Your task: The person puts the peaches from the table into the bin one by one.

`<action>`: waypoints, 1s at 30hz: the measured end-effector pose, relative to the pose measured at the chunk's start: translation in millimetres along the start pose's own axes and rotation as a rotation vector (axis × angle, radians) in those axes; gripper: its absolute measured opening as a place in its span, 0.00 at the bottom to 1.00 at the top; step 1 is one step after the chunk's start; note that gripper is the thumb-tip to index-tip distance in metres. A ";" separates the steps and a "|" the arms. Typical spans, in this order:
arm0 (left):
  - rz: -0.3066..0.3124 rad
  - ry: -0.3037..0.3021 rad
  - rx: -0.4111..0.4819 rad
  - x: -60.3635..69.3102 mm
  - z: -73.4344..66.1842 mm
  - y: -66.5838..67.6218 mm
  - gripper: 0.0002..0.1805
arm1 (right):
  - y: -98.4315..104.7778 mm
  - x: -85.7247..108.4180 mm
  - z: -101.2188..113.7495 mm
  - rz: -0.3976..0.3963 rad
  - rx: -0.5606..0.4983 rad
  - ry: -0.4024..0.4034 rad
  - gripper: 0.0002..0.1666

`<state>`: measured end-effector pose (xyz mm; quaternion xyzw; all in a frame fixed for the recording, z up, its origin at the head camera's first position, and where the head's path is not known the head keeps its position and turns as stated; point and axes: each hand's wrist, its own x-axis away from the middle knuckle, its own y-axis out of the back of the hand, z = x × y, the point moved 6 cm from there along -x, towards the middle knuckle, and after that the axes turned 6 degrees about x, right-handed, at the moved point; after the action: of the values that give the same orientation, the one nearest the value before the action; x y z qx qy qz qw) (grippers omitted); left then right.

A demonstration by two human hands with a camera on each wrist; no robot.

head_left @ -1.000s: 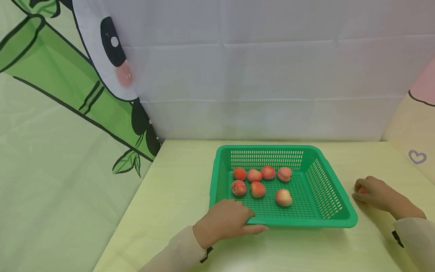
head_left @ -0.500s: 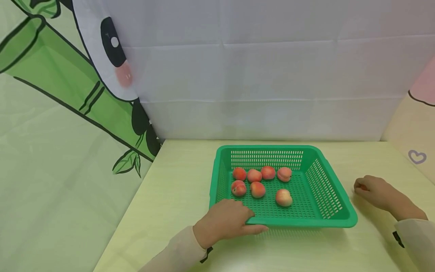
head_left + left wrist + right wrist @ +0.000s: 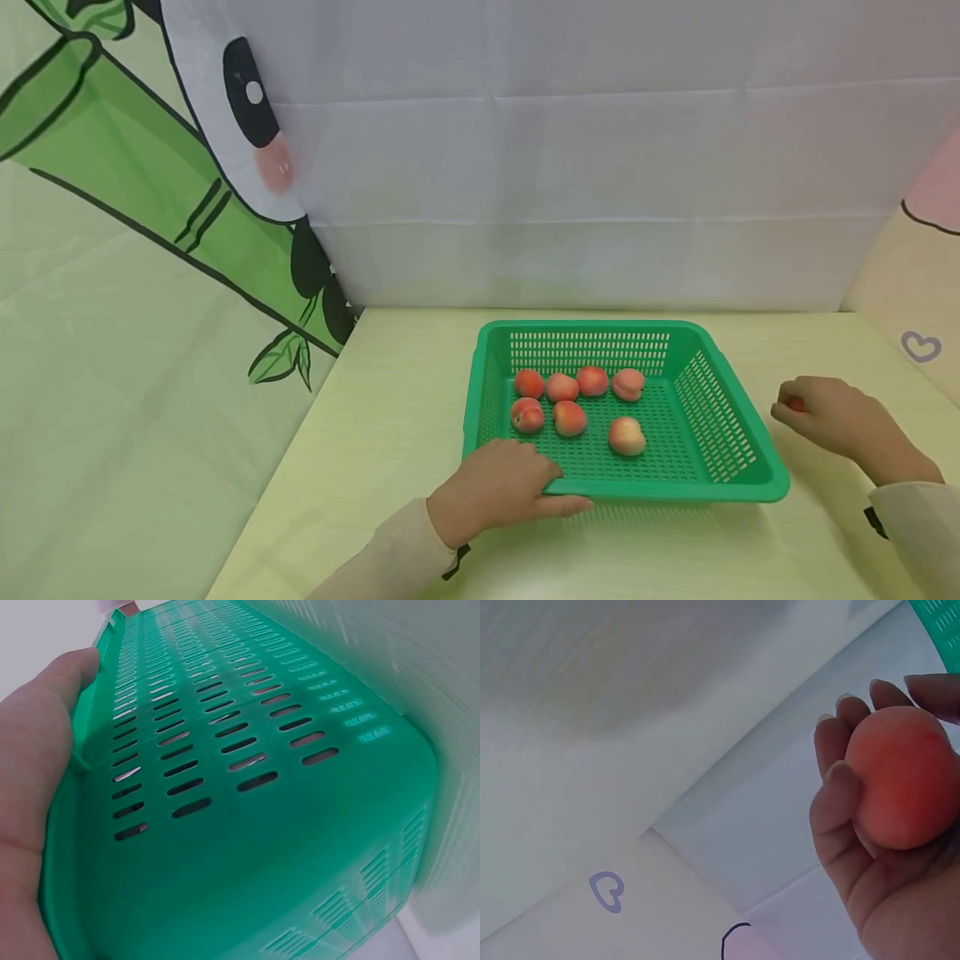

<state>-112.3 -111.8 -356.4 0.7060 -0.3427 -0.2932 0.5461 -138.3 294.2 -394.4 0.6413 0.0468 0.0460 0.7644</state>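
A green plastic basket [image 3: 686, 492] with slotted walls stands on the table. Several red and yellow peaches [image 3: 569, 418] lie on its floor, mostly toward the back left, and one paler peach [image 3: 626, 436] sits apart from the others. My left hand [image 3: 498, 487] grips the basket's near rim at the left, thumb outside; the left wrist view shows the slotted outer wall [image 3: 225, 862] beside that hand. Right of the basket, my right hand [image 3: 836, 421] holds a red peach [image 3: 904, 780], fingers curled round it. In the head view the hand hides most of this peach.
The pale yellow table [image 3: 390, 425] extends on both sides of the basket. A whitish cloth backdrop [image 3: 600, 167] rises behind it. Printed cloths with a green bamboo stalk [image 3: 150, 158] and a small purple heart [image 3: 921, 346] stand at the left and right.
My right hand has risen a little from the table and shifted slightly left with the peach in it. The left hand, the basket and the peaches inside have stayed in place.
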 end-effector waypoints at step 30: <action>0.010 0.006 0.031 -0.1 0.0 -0.3 0.36 | 71.7 12.2 76.2 -0.315 0.152 0.070 0.26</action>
<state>-112.3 -111.6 -356.6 0.7135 -0.3492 -0.2829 0.5376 -117.0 233.8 -310.7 0.6802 0.1767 -0.0556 0.7092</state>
